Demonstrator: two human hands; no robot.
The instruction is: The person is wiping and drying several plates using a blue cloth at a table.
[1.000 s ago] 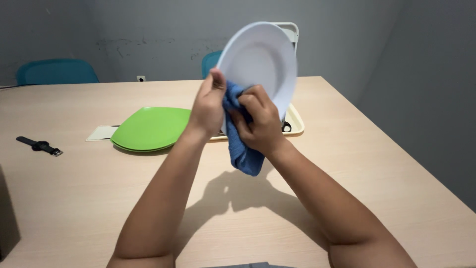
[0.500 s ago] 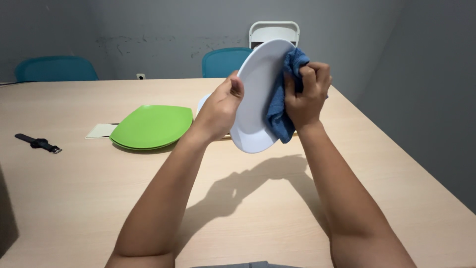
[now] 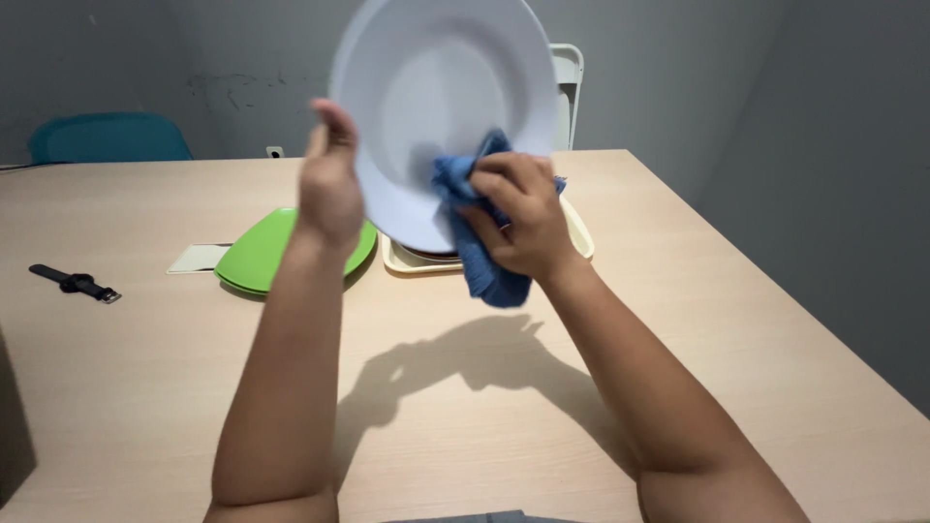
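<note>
So the plate (image 3: 441, 97) is up on edge above the table (image 3: 145, 387), left hand (image 3: 329, 184) clamped on its left rim, right hand (image 3: 518, 218) bunching the cloth (image 3: 480, 261) against its lower face.

Over on the pale wooden table (image 3: 145, 387) a green plate (image 3: 257, 254) lies flat, with a cream card (image 3: 197, 258) poking out from under its left edge. Just beside it to the right sits a cream tray (image 3: 579, 232). A black wristwatch (image 3: 74, 283) lies well apart near the left edge. Behind the table stand a teal chair (image 3: 107, 138) and a white folding chair (image 3: 570, 82), with a wall socket (image 3: 275, 152) low on the grey wall (image 3: 242, 58).
</note>
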